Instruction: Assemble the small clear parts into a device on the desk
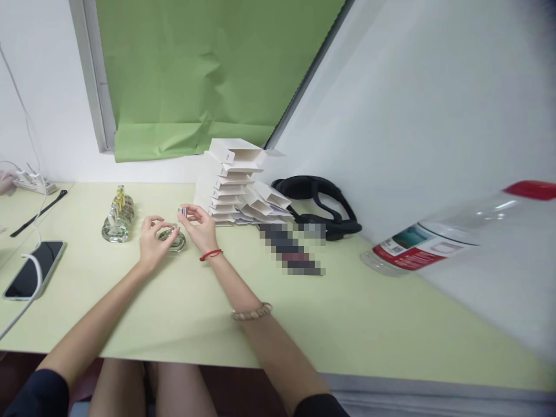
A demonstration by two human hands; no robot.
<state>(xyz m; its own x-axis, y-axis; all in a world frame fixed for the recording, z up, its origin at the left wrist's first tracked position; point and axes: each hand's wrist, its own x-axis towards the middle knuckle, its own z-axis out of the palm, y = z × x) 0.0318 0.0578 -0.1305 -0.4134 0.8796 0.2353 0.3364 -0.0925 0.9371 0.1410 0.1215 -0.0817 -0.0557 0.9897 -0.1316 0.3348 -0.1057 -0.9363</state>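
From here, the right hand (200, 225) pinches what looks like a silver cap (182, 212) (a red cord (211, 255) circles that wrist); the left hand (155, 240) grips a glass bottle (178, 245).

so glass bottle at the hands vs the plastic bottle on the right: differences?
Size: the glass bottle is small and squat; the plastic bottle is tall.
Top: the plastic bottle wears a red cap; the glass bottle shows no red one.
Contact: the left hand is at the glass bottle; the plastic bottle stands untouched.
Shared: both are see-through.
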